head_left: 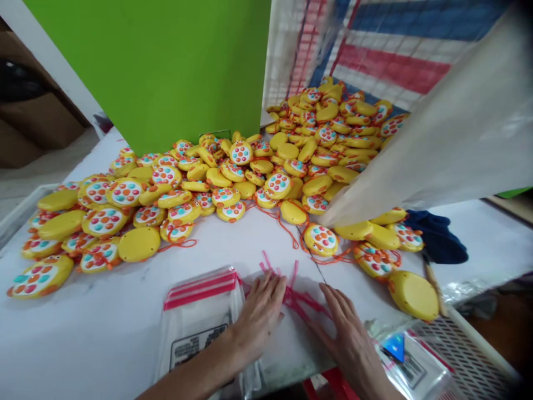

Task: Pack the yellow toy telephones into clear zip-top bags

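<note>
Under both flat palms, seemingly, clear zip bags point(291, 303); toys point(320, 239) beyond.

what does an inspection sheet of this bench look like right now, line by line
surface: white table, partly bare in front, a few dark marks
job's things: stack of clear zip bags with pink seal strips lying flat at the near edge; loose pink strips between the hands
clutter: large heap of yellow round toys with coloured buttons, some trailing orange cords; dark blue cloth; white slatted basket
grippers: left hand flat on the bags, right hand flat beside it, both open, holding nothing
cables: nothing seen
surroundings: green board behind the heap; striped woven sack; cardboard boxes far left
</note>
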Demonstrator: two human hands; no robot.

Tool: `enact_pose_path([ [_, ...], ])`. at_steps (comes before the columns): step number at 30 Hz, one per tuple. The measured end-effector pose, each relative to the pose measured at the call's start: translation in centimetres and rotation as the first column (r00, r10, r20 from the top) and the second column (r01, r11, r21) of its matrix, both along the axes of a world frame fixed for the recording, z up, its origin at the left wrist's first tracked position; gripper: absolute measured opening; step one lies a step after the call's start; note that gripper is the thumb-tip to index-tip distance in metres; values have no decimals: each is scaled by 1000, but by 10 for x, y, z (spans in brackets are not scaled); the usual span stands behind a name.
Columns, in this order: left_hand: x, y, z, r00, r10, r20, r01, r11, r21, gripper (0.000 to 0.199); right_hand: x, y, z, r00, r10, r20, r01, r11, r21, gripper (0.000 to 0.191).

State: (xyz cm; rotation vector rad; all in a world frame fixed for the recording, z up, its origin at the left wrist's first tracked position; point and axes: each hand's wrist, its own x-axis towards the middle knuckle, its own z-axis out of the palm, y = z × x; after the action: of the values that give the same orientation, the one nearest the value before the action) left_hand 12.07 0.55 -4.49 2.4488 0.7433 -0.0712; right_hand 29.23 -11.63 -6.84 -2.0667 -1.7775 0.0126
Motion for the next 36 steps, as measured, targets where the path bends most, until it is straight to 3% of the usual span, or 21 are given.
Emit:
enact_pose_path([
  [4,-1,-2,-2,998,7,57,-7,1000,9,65,7,-10,-4,999,-37,-37,37,999,-3,27],
  [6,-1,-3,1,997,-9,81,9,1000,0,64,4,-6,-3,993,-24,-115,21,999,-26,23],
  [12,-4,-9,6,996,19,85,-16,999,-37,68,2,28,11,967,-4,-255,27,996,86,23],
  [20,3,-8,-3,991,16,136,-34,990,138,50,0,62,4,947,189,-259,-165,980,114,24],
  [26,5,-4,-6,992,-32,119,6,977,214,41,-3,64,10,934,119,-336,-128,992,-5,34],
  [32,0,-6,-13,985,-90,148,37,945,326,38,-20,53,8,908,302,-291,-316,949,-1,40],
  [36,-2,-6,-7,984,-90,151,35,941,336,40,-21,44,-2,932,291,-218,-289,956,44,46],
])
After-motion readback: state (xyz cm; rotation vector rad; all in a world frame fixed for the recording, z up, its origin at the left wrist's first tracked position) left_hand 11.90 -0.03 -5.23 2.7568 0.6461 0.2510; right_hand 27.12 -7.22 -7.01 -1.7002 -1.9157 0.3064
